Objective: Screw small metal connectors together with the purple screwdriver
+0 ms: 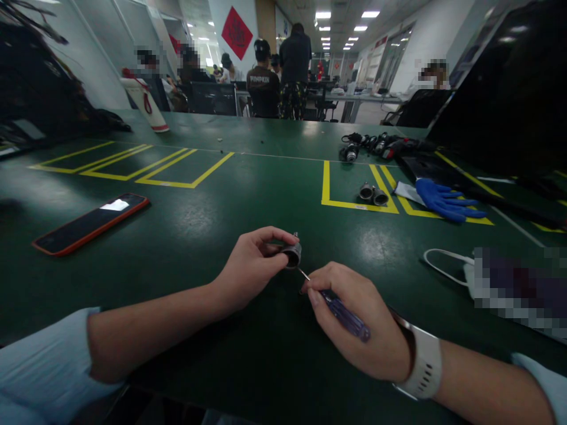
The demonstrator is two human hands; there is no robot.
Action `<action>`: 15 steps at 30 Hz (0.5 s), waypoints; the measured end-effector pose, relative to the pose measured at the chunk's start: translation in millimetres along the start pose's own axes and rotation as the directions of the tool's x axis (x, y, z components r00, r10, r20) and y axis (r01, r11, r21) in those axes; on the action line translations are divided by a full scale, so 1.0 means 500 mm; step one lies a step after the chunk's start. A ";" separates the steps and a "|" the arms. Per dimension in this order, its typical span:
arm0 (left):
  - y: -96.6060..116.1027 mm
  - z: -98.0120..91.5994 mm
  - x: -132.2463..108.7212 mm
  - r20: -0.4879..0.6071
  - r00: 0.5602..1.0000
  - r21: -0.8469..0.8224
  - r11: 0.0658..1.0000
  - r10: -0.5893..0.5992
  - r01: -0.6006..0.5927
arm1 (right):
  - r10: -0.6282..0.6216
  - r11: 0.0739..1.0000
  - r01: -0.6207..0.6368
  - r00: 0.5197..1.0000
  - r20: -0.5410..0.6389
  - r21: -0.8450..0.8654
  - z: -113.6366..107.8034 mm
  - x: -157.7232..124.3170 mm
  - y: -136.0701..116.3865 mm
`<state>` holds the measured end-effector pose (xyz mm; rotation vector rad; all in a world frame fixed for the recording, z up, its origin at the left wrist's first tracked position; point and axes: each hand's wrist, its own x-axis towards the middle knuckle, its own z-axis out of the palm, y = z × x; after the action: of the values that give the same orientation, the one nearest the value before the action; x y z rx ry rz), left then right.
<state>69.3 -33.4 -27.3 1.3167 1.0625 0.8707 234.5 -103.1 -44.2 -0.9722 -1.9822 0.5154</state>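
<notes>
Head view: we pinch small metal ring (292, 257) in left hand (248, 265) over green table (266, 189); our right hand (365, 301) grips purple-handled screwdriver (345, 317), tip at ring's lower rim. Two similar metal pieces (380, 197) sit beyond, blue glove (440, 198) to their right.

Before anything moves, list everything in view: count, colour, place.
held part: 1, grey, centre
screwdriver: 1, purple handle, centre
loose parts: 2, grey, taped bay, right
table: 1, green, beneath
tape: several, yellow, table
phone: 1, black-orange, left
cup: 1, white, far left
glove: 1, blue, right
pixelated item: 1, partly white, right
gear: uncounted, mostly black, right
large shapes: 2, black, sides
diamond: 1, red, back wall
people: several, mostly dark-clad, background
watch: 1, white strap, right wrist
sleeves: 2, blue, arms
left hand: 1, bare, on held part
right hand: 1, bare, around screwdriver
</notes>
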 end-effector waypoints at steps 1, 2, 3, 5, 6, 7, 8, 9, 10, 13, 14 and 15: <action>-0.001 0.000 0.001 0.004 1.000 -0.003 1.000 0.001 -0.001 | -0.004 1.000 0.005 1.000 -0.018 0.010 -0.002 -0.001 0.000; -0.002 0.000 0.002 0.006 1.000 -0.007 1.000 0.000 0.000 | -0.004 1.000 0.006 0.999 -0.046 0.030 -0.004 -0.001 0.000; -0.003 -0.001 0.004 0.009 1.000 -0.013 1.000 -0.004 0.004 | 0.006 0.998 -0.001 0.997 -0.078 0.059 -0.008 -0.001 0.000; -0.004 -0.002 0.006 0.016 1.000 -0.025 1.000 -0.019 0.019 | 0.076 0.989 -0.061 0.991 -0.112 0.133 -0.015 0.002 0.000; -0.004 -0.002 0.007 0.019 0.999 -0.029 0.999 -0.030 0.031 | 0.132 0.978 -0.113 0.986 -0.101 0.173 -0.019 0.004 0.000; -0.003 -0.003 0.008 0.021 0.999 -0.033 0.999 -0.039 0.040 | 0.191 0.963 -0.171 0.979 -0.076 0.209 -0.021 0.006 0.000; -0.003 -0.004 0.008 0.023 0.999 -0.036 0.998 -0.045 0.046 | 0.240 0.946 -0.223 0.970 -0.045 0.235 -0.023 0.008 0.001; -0.002 -0.004 0.008 0.026 0.998 -0.038 0.998 -0.049 0.050 | 0.276 0.931 -0.264 0.961 -0.016 0.251 -0.023 0.009 0.002; -0.001 -0.005 0.007 0.028 0.998 -0.040 0.998 -0.049 0.050 | 0.299 0.921 -0.288 0.954 0.001 0.262 -0.023 0.011 0.003; 0.001 -0.006 0.005 0.030 0.998 -0.048 0.997 -0.054 0.056 | 0.318 0.914 -0.309 0.948 0.008 0.264 -0.018 0.012 0.008; 0.001 -0.005 0.005 0.031 0.998 -0.050 0.997 -0.058 0.060 | 0.317 0.915 -0.308 0.948 0.007 0.262 -0.016 0.012 0.009; 0.001 -0.005 0.004 0.033 0.998 -0.053 0.997 -0.061 0.063 | 0.315 0.916 -0.306 0.949 0.008 0.260 -0.015 0.012 0.009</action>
<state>67.7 -30.5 -26.9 1.2418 1.0433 0.8247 240.6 -95.4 -39.9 -1.1257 -1.6831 0.9046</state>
